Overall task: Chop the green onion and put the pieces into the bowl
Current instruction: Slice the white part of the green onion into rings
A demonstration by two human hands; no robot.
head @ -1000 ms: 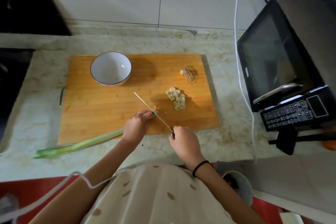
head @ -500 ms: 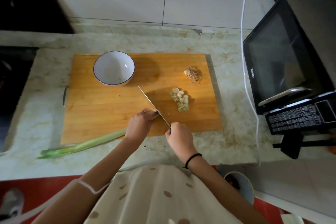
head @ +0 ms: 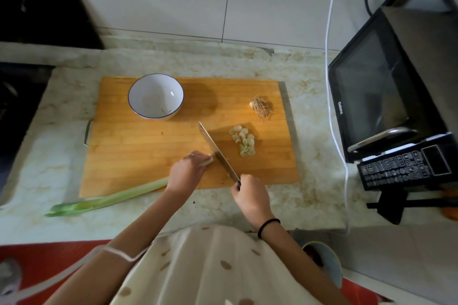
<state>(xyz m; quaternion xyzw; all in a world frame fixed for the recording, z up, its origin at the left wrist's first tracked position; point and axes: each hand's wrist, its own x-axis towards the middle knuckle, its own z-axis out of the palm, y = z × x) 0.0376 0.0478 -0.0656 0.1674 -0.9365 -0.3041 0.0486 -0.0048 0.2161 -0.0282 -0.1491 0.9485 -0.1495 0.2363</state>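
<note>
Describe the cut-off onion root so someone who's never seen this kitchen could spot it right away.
Start at the wooden cutting board on the counter. Near its far right corner, beyond the pile of sliced rounds, lies the root end. It is a brown tangle of threads, unlike the pale green slices.

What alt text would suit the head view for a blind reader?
On a wooden board, the left hand holds a green onion while the right hand grips a knife at its cut end. Sliced pieces and a bowl sit nearby.

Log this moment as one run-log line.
phase: chopping | left hand: holds green onion on cutting board | right hand: grips knife, blade at onion's white end | cut pieces: piled on board, not in bowl
</note>
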